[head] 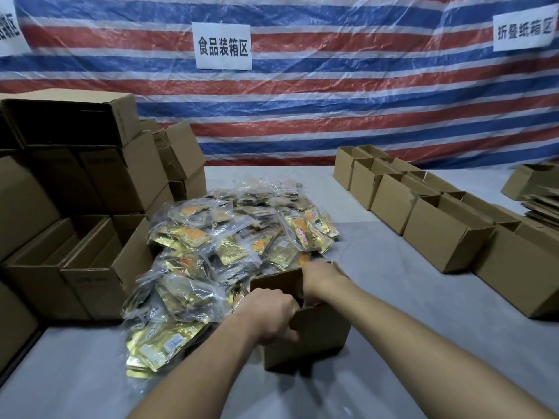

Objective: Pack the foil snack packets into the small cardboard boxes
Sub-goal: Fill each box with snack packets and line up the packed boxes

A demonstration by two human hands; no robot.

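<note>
While your left hand [269, 316] grips the small cardboard box [317, 340] by its near rim, your right hand [322, 281] reaches inside, grasp indiscernible; foil packets [230, 237] lie heaped alongside.

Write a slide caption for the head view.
Left hand grips a small cardboard box, right hand at its opening, beside a heap of foil packets.

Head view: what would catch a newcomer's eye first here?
The heap of gold foil packets in mid-table, against a red-and-blue striped tarp wall. In front of it, the left hand grips the near wall of a small box and the right hand is at its far flap.
</note>
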